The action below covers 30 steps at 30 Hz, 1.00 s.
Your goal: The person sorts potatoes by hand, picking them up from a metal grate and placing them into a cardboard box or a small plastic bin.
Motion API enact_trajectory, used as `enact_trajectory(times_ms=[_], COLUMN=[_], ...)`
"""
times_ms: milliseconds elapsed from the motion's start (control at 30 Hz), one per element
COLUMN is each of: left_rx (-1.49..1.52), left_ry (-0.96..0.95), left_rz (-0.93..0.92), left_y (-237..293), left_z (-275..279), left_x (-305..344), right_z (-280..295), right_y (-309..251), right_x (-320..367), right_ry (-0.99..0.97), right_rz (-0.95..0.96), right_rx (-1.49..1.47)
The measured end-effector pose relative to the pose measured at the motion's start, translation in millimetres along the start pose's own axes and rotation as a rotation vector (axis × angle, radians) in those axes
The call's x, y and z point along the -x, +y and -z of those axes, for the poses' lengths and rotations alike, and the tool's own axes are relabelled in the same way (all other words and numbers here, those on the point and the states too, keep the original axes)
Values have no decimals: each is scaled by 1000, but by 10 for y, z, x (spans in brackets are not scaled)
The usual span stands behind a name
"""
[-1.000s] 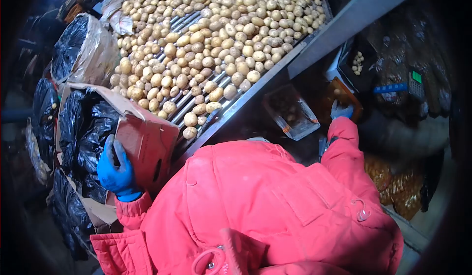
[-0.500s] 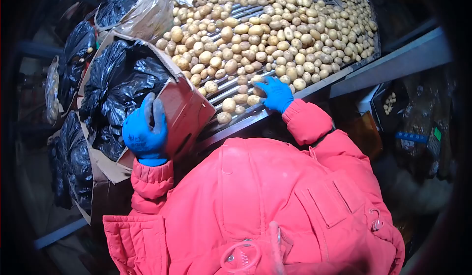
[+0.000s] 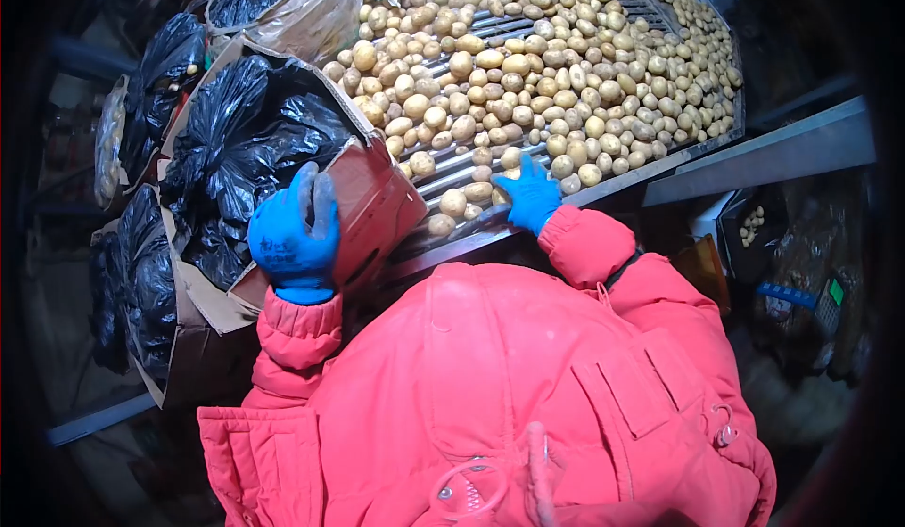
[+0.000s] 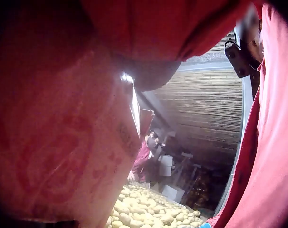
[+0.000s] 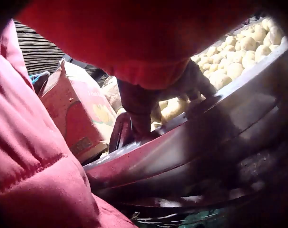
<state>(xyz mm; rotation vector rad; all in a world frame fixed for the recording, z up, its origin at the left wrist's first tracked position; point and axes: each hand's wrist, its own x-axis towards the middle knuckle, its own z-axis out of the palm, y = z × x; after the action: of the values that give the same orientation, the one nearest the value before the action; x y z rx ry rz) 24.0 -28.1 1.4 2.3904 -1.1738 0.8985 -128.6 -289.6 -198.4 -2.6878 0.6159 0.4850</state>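
My left hand (image 3: 294,235), in a blue glove, holds the near rim of a cardboard box (image 3: 377,211) lined with black plastic (image 3: 236,150). Its thumb and fingers point up along that rim; in the left wrist view the box's printed side (image 4: 63,156) fills the left and hides the hand. My right hand (image 3: 532,195), also gloved in blue, reaches over the metal edge of the roller table with spread fingers among the nearest potatoes (image 3: 453,203). In the right wrist view its shadowed fingers (image 5: 136,107) point down, close beside a potato (image 5: 173,109).
A thick layer of potatoes (image 3: 603,84) covers the slatted table, its metal rail (image 3: 679,159) running along the near side. More bags (image 3: 151,282) stand at left. At lower right sit a dark container with small potatoes (image 3: 751,225) and a device with a green display (image 3: 836,291).
My right hand has come from the orange container at right up to the potatoes at the table's edge. My left hand stays at the box. The head view has swung right.
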Motion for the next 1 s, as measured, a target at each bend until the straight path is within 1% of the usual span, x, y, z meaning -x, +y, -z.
enact_trajectory(times_ms=[67, 100, 200, 233, 333, 533, 633, 667, 733, 767, 833, 867, 900, 967, 1000], left_rx=[-12, -10, -9, -10, -13, -8, -2, -1, 23, 39, 37, 37, 57, 55, 52], left_ry=[-8, -13, -24, -22, -18, -25, -12, -6, 10, 18, -5, -15, -7, -22, -30], left_rz=[6, 3, -3, -6, -8, 4, 2, 1, -1, -7, -8, -8, -17, -23, -28], left_y=[7, 5, 1, 2, 17, 23, 23, 22, 7, -2, -23, -27, -12, -8, -13], left_z=[8, 16, 35, 32, 40, 52, 44, 36, 21, 8, 3, 1, 3, 14, 19], left_x=[-11, -18, -20, -22, -22, -19, -10, -10, -2, -3, 2, 2, -11, -18, -12], right_z=[-7, -77, -45, -81, -119, -18, -311, -260, 28, 244, 288, 429, 401, 283, 193], right_y=[-83, -38, 198, 225, 147, 213, 484, 550, 647, 658, 773, 743, 807, 854, 855], right_x=[22, -3, 35, 46, 0, -86, -205, -221, -112, 131, 291, 466, 532, 603, 646], right_ry=[-13, 19, 170, 225, 185, 133, 578, 463, 168, -88, -281, -214, -318, 32, 209], right_rz=[-78, -93, -90, -79, -92, -77, 130, 170, 229, 277, 374, 230, 319, 197, 177], right_rx=[74, 39, -130, -85, 23, -94, -337, -795, -1696, -2141, -2434, -2424, -2532, -2345, -2253])
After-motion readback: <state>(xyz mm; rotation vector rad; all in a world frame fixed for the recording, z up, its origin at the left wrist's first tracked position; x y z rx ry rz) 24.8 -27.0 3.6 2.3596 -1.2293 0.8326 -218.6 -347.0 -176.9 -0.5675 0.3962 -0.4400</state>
